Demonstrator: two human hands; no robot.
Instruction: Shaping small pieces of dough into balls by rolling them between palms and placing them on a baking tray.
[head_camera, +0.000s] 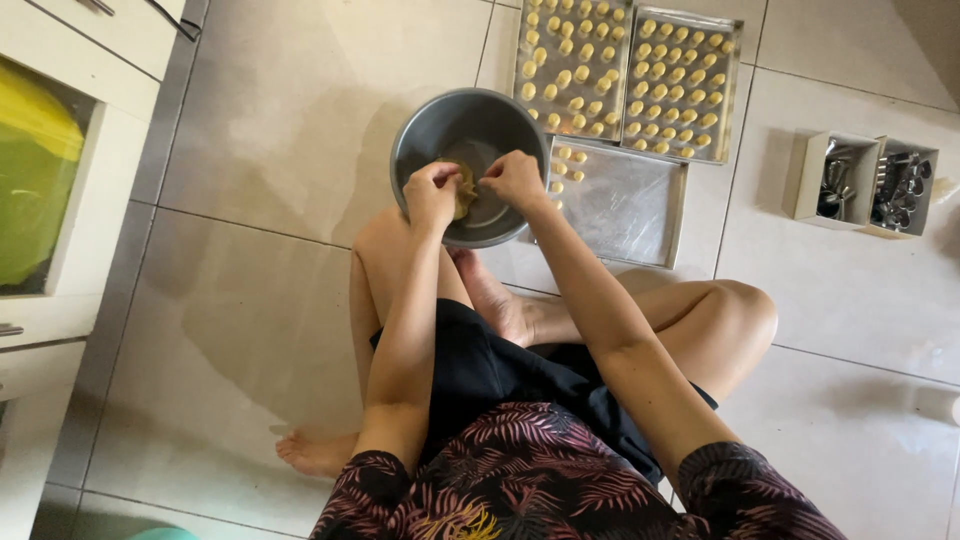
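The person sits on the tiled floor (280, 120) with both hands over a grey metal mixing bowl (430, 125). The left hand (432, 190) and the right hand (515, 178) are close together above the near rim. Their fingers are curled and pinch a small piece of the yellow dough (466, 186), which lies as a lump in the bottom of the bowl, partly hidden by the hands.

Just to the right of the bowl lies a baking tray (625, 205) with only a few dough balls (572, 158) at its near-left corner; most of it is bare. Behind it, two full trays (625, 70) stand side by side, covered with rows of small balls. Further right, well apart, two small open boxes (865, 180) hold metal cutters or tools.

Some risks seem possible here. The bowl stands on the floor beside the bent knee and the bare foot (495, 295), so a move of the leg may push it or tip it. The part-filled tray touches or nearly touches the bowl, so a shift of the bowl may shake the balls out of line. When a hand carries a ball across, the sleeve or wrist may brush the balls already set down. Sticky dough may also cling to the fingers and pull a ball out of shape.
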